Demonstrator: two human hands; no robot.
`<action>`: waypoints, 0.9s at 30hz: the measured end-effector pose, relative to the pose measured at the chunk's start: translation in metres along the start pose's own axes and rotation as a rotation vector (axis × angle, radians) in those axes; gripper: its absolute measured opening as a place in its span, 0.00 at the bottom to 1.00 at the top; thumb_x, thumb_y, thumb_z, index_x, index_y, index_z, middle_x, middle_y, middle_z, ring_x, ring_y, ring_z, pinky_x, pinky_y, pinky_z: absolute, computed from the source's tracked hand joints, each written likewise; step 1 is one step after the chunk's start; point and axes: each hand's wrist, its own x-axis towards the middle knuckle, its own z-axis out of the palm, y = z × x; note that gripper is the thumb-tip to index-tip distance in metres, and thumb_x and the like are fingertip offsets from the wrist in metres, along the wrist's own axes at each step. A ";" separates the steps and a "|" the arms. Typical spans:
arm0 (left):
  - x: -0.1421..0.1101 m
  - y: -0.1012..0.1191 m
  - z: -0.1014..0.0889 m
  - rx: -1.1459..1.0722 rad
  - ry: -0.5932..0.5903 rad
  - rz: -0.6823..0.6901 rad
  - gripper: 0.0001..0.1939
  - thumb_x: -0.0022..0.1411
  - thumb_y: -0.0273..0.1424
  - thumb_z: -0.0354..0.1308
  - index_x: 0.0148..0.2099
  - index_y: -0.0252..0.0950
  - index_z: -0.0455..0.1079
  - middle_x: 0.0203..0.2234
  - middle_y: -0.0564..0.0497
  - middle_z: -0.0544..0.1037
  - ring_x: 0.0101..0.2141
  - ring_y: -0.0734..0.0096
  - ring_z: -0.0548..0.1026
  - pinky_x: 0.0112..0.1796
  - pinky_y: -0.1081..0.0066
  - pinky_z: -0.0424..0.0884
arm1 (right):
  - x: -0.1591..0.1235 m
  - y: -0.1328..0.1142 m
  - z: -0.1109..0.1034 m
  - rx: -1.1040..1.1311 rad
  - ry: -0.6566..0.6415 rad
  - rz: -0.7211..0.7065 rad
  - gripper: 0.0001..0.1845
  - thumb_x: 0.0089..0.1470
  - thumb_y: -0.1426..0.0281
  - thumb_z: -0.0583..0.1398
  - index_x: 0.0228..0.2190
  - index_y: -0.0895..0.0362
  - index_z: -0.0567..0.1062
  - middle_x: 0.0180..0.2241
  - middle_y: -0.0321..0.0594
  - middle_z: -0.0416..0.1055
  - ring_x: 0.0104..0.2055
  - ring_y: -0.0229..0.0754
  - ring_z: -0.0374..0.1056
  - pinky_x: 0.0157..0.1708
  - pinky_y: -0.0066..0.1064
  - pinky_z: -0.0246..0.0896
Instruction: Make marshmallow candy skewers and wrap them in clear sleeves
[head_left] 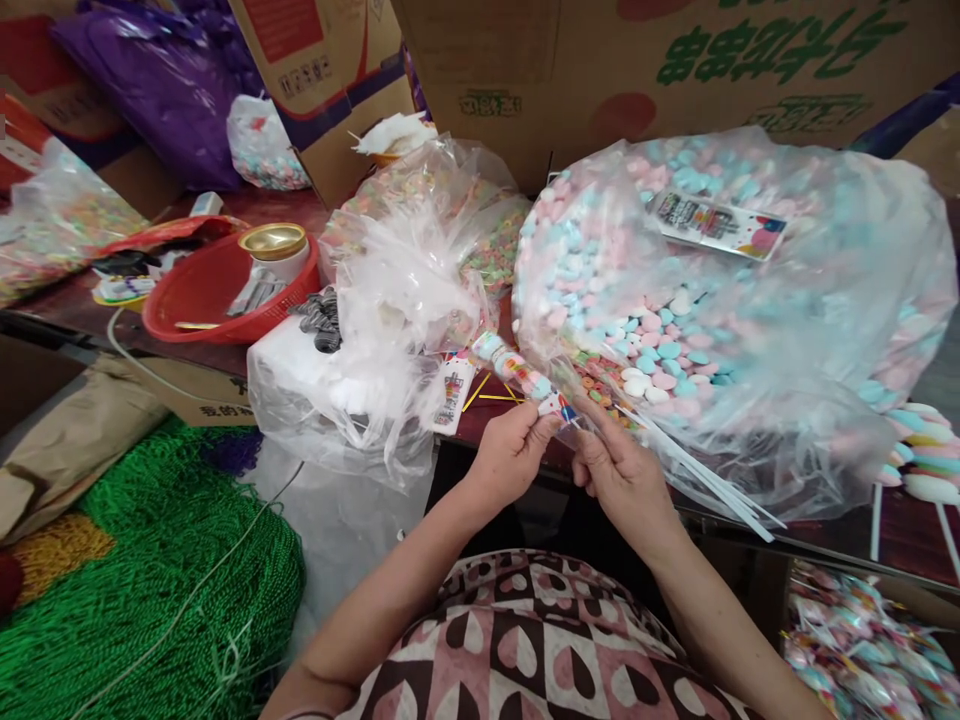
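A wrapped marshmallow skewer [510,362] in a clear sleeve slants up and to the left, over the table's front edge. My left hand [514,455] pinches its lower end by a small printed label [553,405]. Close on the right, my right hand [622,470] has thumb and forefinger pressed together on the same lower end; the fingers partly hide what lies between them. Just beyond the right hand, white sticks [705,475] and small ring-shaped candies [596,380] lie by a large bag of pink, blue and white marshmallows [817,300].
A printed card [454,392] and yellow strips [476,393] lie left of the skewer, beside crumpled clear bags [397,270]. A red basin [202,285] holds a tin. Marshmallow skewers [926,450] stick out at the right; wrapped ones [862,640] fill a box below. Green cord [187,560] heaps lower left.
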 end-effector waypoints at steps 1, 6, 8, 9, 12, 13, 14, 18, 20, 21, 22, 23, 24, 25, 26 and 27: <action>0.000 0.000 0.000 -0.023 0.009 -0.014 0.18 0.68 0.43 0.46 0.30 0.38 0.60 0.20 0.56 0.65 0.24 0.75 0.62 0.28 0.72 0.59 | 0.000 0.000 0.000 0.006 -0.026 -0.004 0.25 0.65 0.61 0.50 0.58 0.59 0.68 0.16 0.28 0.66 0.15 0.35 0.61 0.20 0.27 0.61; -0.004 -0.003 0.002 -0.287 -0.007 -0.157 0.17 0.66 0.45 0.50 0.34 0.37 0.64 0.21 0.57 0.64 0.24 0.76 0.62 0.29 0.73 0.60 | -0.004 0.000 0.007 0.025 -0.023 -0.096 0.25 0.66 0.64 0.50 0.59 0.58 0.69 0.16 0.29 0.66 0.15 0.34 0.61 0.20 0.26 0.63; -0.007 -0.005 0.000 -0.430 -0.022 -0.198 0.19 0.66 0.47 0.51 0.32 0.36 0.65 0.22 0.56 0.66 0.26 0.75 0.64 0.32 0.72 0.62 | -0.005 0.003 0.010 0.009 0.031 -0.118 0.24 0.66 0.65 0.50 0.58 0.58 0.70 0.16 0.29 0.67 0.15 0.34 0.61 0.20 0.26 0.63; -0.008 -0.007 0.000 -0.487 -0.012 -0.207 0.20 0.67 0.47 0.50 0.32 0.36 0.65 0.23 0.55 0.67 0.27 0.75 0.66 0.34 0.71 0.64 | -0.006 0.004 0.012 -0.003 0.053 -0.127 0.23 0.66 0.66 0.50 0.58 0.58 0.70 0.16 0.29 0.67 0.15 0.34 0.61 0.20 0.26 0.63; -0.007 -0.011 0.000 -0.630 0.066 -0.254 0.25 0.65 0.52 0.48 0.33 0.35 0.68 0.27 0.52 0.72 0.30 0.73 0.70 0.38 0.70 0.66 | -0.008 0.009 0.014 -0.034 0.088 -0.148 0.23 0.66 0.67 0.50 0.58 0.57 0.70 0.17 0.29 0.68 0.16 0.34 0.62 0.20 0.26 0.63; -0.005 -0.012 0.000 -0.683 0.090 -0.291 0.26 0.64 0.54 0.49 0.35 0.35 0.69 0.28 0.51 0.73 0.31 0.72 0.71 0.38 0.70 0.67 | -0.009 0.010 0.015 -0.044 0.092 -0.162 0.22 0.66 0.67 0.50 0.58 0.57 0.70 0.17 0.29 0.68 0.16 0.34 0.63 0.20 0.25 0.63; -0.003 -0.011 0.001 -0.745 0.103 -0.337 0.27 0.62 0.56 0.50 0.38 0.35 0.69 0.29 0.50 0.75 0.31 0.71 0.73 0.37 0.70 0.68 | -0.009 0.012 0.016 -0.054 0.096 -0.177 0.22 0.66 0.67 0.50 0.58 0.56 0.70 0.18 0.29 0.69 0.16 0.34 0.63 0.20 0.25 0.63; 0.009 -0.001 0.004 -1.014 0.048 -0.473 0.27 0.58 0.55 0.58 0.44 0.34 0.70 0.30 0.48 0.78 0.35 0.66 0.77 0.37 0.68 0.71 | -0.013 0.013 0.023 -0.086 0.076 -0.226 0.22 0.66 0.67 0.50 0.57 0.57 0.70 0.19 0.30 0.71 0.16 0.33 0.63 0.20 0.25 0.63; 0.012 0.005 0.004 -1.102 0.034 -0.493 0.24 0.57 0.50 0.62 0.43 0.35 0.71 0.28 0.49 0.77 0.35 0.66 0.78 0.37 0.68 0.72 | -0.015 0.012 0.026 -0.075 0.050 -0.190 0.22 0.66 0.66 0.50 0.56 0.58 0.70 0.19 0.31 0.71 0.16 0.34 0.64 0.20 0.25 0.63; 0.013 0.008 0.004 -1.125 0.044 -0.502 0.22 0.56 0.48 0.63 0.43 0.35 0.71 0.26 0.50 0.77 0.34 0.66 0.78 0.37 0.68 0.72 | -0.015 0.011 0.027 -0.061 0.038 -0.155 0.22 0.66 0.65 0.50 0.56 0.58 0.70 0.19 0.31 0.71 0.16 0.34 0.64 0.20 0.26 0.63; 0.013 0.009 0.004 -1.137 0.061 -0.511 0.20 0.56 0.45 0.65 0.43 0.35 0.70 0.25 0.52 0.76 0.34 0.66 0.78 0.37 0.68 0.72 | -0.016 0.010 0.027 -0.039 0.030 -0.112 0.22 0.65 0.64 0.50 0.55 0.58 0.71 0.19 0.31 0.71 0.16 0.34 0.64 0.20 0.26 0.63; 0.013 0.011 0.004 -1.143 0.079 -0.518 0.19 0.55 0.43 0.66 0.43 0.36 0.70 0.24 0.53 0.74 0.33 0.67 0.77 0.36 0.68 0.72 | -0.016 0.008 0.027 -0.014 0.024 -0.069 0.21 0.65 0.63 0.50 0.54 0.58 0.71 0.19 0.31 0.71 0.16 0.34 0.64 0.20 0.26 0.63; 0.012 0.011 0.004 -1.145 0.089 -0.523 0.20 0.54 0.41 0.67 0.44 0.36 0.70 0.24 0.55 0.72 0.32 0.68 0.77 0.35 0.69 0.71 | -0.015 0.007 0.027 0.014 0.013 -0.031 0.21 0.65 0.62 0.50 0.51 0.58 0.72 0.18 0.31 0.70 0.16 0.34 0.64 0.20 0.26 0.63; 0.011 0.011 0.004 -1.145 0.094 -0.524 0.20 0.54 0.40 0.68 0.45 0.36 0.70 0.23 0.56 0.71 0.31 0.70 0.76 0.34 0.70 0.71 | -0.015 0.005 0.026 0.043 -0.001 0.000 0.20 0.65 0.60 0.50 0.48 0.58 0.73 0.18 0.31 0.69 0.16 0.34 0.64 0.19 0.26 0.63; 0.009 0.011 0.005 -1.142 0.089 -0.522 0.21 0.53 0.39 0.68 0.46 0.37 0.69 0.22 0.58 0.69 0.30 0.71 0.76 0.32 0.71 0.70 | -0.014 0.004 0.025 0.074 -0.025 0.025 0.19 0.65 0.59 0.50 0.44 0.57 0.74 0.17 0.31 0.69 0.15 0.34 0.63 0.19 0.25 0.63; 0.008 0.011 0.006 -1.138 0.078 -0.518 0.21 0.52 0.39 0.69 0.46 0.37 0.69 0.21 0.59 0.67 0.29 0.72 0.74 0.31 0.72 0.69 | -0.014 0.002 0.025 0.104 -0.051 0.049 0.19 0.65 0.58 0.50 0.41 0.57 0.75 0.16 0.30 0.68 0.15 0.34 0.62 0.19 0.25 0.62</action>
